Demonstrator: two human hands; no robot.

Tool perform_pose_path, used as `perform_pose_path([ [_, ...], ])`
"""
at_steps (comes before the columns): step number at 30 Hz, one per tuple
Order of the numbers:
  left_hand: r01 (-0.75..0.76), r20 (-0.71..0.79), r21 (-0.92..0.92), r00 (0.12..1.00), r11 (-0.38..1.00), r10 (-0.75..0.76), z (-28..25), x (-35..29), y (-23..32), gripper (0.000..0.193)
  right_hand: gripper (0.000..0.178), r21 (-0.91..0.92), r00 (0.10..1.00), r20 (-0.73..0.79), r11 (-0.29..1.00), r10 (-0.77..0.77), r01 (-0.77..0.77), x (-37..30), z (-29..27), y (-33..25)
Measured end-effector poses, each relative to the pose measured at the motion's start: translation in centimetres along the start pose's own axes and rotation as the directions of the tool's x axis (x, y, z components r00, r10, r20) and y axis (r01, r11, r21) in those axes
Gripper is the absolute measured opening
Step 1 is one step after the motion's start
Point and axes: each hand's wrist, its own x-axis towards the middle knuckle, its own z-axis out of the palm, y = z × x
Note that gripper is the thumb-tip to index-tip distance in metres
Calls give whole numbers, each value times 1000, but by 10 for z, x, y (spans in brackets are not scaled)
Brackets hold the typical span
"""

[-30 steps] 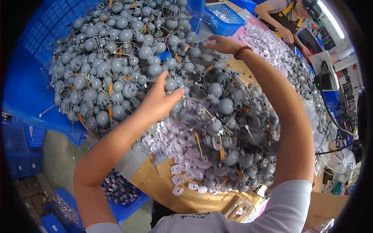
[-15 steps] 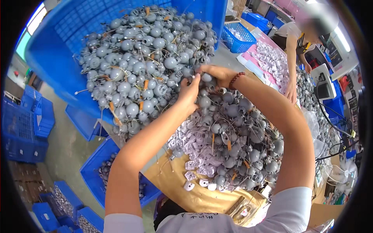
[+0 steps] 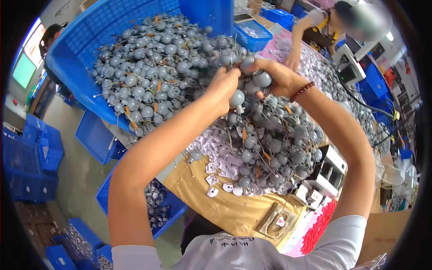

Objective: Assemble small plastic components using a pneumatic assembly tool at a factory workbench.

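A: Okay, what step are you on? Looks to me like you're hauling a bunch loose, but I only get the one overhead view.

B: Same read here. You've got a clump of grey balls point(image 3: 262, 79) up between both hands, just above the middle of the view. Your left hand point(image 3: 225, 87) is curled in with its fingertips against the clump, and your right hand point(image 3: 283, 78) is wrapped partway round the other side. Neither's a full fist. Can't tell how many balls each one has.

A: And the rest of the stuff around you?

B: From your hands, the grey pile point(image 3: 148, 72) in the blue bin point(image 3: 74, 54) is at 9 o'clock. The looser heap point(image 3: 279, 139) on the gold-covered bench point(image 3: 202, 198) is at 5, with white pieces point(image 3: 218, 155) around 7. Your coworker's arm point(image 3: 295, 45) is up near 2, well apart from yours.

A: So what does the next move call for?

B: I'd say an even grip from both sides and a gentle pull. Those thin wires point(image 3: 101, 95) look like they'd snag, so yanking could drag neighbours along or drop a ball.
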Motion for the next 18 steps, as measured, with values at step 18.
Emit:
perform_pose_path([
  [18,-659,699,712,698,-243,153,39,-16,-55,54,68,-986,725,-106,-21,-681,-164,-188,-26,137],
])
